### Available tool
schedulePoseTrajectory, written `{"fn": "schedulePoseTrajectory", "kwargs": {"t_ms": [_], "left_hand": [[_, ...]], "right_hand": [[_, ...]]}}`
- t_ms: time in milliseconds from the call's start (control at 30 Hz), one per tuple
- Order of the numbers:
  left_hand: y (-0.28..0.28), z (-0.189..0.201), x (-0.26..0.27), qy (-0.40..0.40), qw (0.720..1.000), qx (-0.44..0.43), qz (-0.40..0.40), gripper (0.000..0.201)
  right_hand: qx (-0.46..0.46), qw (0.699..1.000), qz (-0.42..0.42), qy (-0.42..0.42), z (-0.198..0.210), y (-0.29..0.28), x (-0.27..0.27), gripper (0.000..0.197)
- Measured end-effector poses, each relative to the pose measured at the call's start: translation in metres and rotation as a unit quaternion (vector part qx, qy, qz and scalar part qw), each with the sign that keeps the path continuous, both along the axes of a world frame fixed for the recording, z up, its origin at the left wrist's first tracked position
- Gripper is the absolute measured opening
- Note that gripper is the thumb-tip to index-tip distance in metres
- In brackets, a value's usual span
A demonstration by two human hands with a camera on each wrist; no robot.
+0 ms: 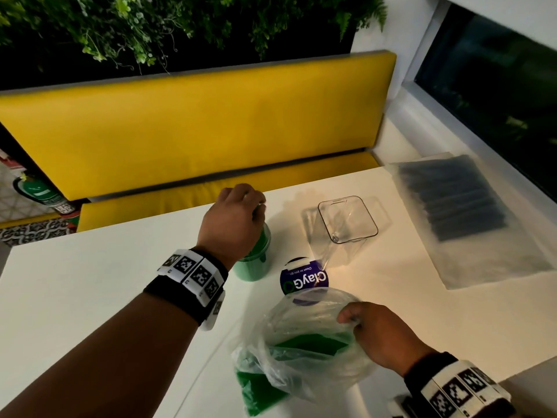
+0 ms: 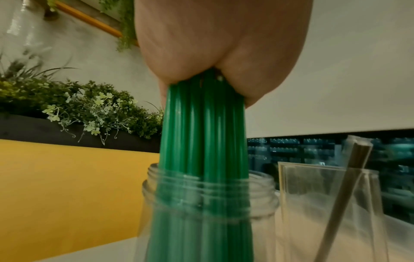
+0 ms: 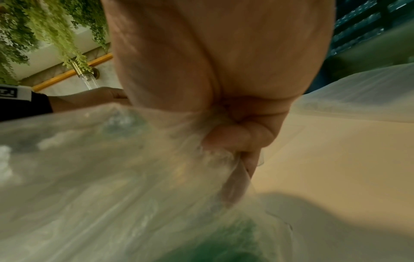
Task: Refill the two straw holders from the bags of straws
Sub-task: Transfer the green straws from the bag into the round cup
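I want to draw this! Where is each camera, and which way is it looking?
Head: on the person's head, looking down at the table; both forearms and hands show.
Left wrist: along the left hand, at green straws going into the round jar.
Right wrist: along the right hand, at the plastic bag it grips.
Shared: head and left wrist views both show the jar.

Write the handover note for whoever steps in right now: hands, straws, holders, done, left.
Left hand: grips a bundle of green straws, lowered into the round jar.
Right hand: pinches the open green-straw bag, more straws inside.
Square holder: one straw only.
Dark-straw bag: flat on the table's far right.
Done: jar partly filled.
Left: release the bundle, fill the square holder.
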State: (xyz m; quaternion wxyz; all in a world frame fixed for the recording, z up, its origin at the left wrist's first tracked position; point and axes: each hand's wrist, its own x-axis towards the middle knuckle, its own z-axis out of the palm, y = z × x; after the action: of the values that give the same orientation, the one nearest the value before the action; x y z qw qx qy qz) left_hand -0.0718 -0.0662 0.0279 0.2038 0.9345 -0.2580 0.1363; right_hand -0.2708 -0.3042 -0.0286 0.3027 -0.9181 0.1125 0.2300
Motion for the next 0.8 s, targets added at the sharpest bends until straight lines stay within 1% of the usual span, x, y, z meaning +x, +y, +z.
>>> {"fn": "schedulePoseTrajectory", "kwargs": {"t_ms": [67,100,167,233,267,300,367,400,433,467,500,533,567,600,633,667,700,733,800], "left_hand": [[0.000,-0.001,0.002,-0.009,1.000,0.004,0.022,0.018],[-0.001,-0.001,0.003,-0.010,1.000,0.010,0.013,0.017],[-0.006,0.002,0.004,0.007,0.998,0.014,-0.054,0.016],[-0.011,0.003,0.002,0.026,0.990,0.023,-0.134,0.022],[-0.011,0.005,0.000,0.034,0.987,0.034,-0.156,0.025],[-0.011,0.008,-0.002,0.035,0.986,0.046,-0.154,0.028],[-0.008,0.022,-0.010,0.000,0.993,0.057,-0.100,0.037],[-0.006,0.031,-0.020,-0.031,0.996,0.030,-0.082,0.040],[-0.005,0.040,-0.035,-0.058,0.994,-0.014,-0.090,0.037],[-0.007,0.047,-0.054,-0.077,0.987,-0.057,-0.126,0.030],[-0.012,0.047,-0.076,-0.071,0.977,-0.080,-0.184,0.023],[-0.018,0.042,-0.099,-0.028,0.967,-0.072,-0.243,0.019],[-0.025,0.031,-0.122,0.055,0.959,-0.036,-0.274,0.020],[-0.033,0.017,-0.140,0.148,0.951,0.004,-0.270,0.023],[-0.040,-0.001,-0.153,0.238,0.942,0.035,-0.234,0.025],[-0.045,-0.024,-0.159,0.317,0.930,0.052,-0.178,0.028],[-0.049,-0.042,-0.161,0.386,0.913,0.051,-0.125,0.030],[-0.051,-0.060,-0.161,0.436,0.895,0.042,-0.087,0.031],[-0.057,-0.081,-0.162,0.476,0.875,0.040,-0.073,0.033]], "right_hand": [[0.000,1.000,0.000,0.000,0.000,0.000,0.000,0.046],[-0.001,1.000,-0.001,0.001,0.001,0.001,0.000,0.046],[-0.003,1.000,-0.003,0.002,0.002,0.001,0.000,0.046],[-0.004,1.000,-0.007,0.003,0.002,0.002,0.001,0.045],[-0.004,1.000,-0.009,0.002,0.002,0.003,0.002,0.045],[-0.004,1.000,-0.009,0.002,0.003,0.003,0.002,0.045],[-0.006,1.000,-0.009,0.001,0.005,0.003,0.003,0.044],[-0.007,1.000,-0.007,-0.001,0.005,0.004,0.003,0.044],[-0.010,1.000,-0.004,-0.003,0.006,0.004,0.002,0.045],[-0.011,1.000,0.000,-0.005,0.006,0.004,0.002,0.046],[-0.012,1.000,0.002,-0.008,0.007,0.004,0.002,0.047],[-0.012,1.000,0.003,-0.014,0.007,0.005,0.002,0.047],[-0.011,1.000,0.005,-0.024,0.009,0.007,0.002,0.048],[-0.011,0.999,0.008,-0.036,0.011,0.009,0.002,0.048],[-0.012,0.999,0.017,-0.049,0.014,0.012,0.002,0.049],[-0.010,0.998,0.031,-0.058,0.017,0.016,0.003,0.050],[-0.003,0.997,0.041,-0.065,0.020,0.020,0.003,0.052],[0.006,0.996,0.045,-0.072,0.023,0.024,0.004,0.052],[0.016,0.995,0.049,-0.086,0.027,0.028,0.004,0.050]]}}
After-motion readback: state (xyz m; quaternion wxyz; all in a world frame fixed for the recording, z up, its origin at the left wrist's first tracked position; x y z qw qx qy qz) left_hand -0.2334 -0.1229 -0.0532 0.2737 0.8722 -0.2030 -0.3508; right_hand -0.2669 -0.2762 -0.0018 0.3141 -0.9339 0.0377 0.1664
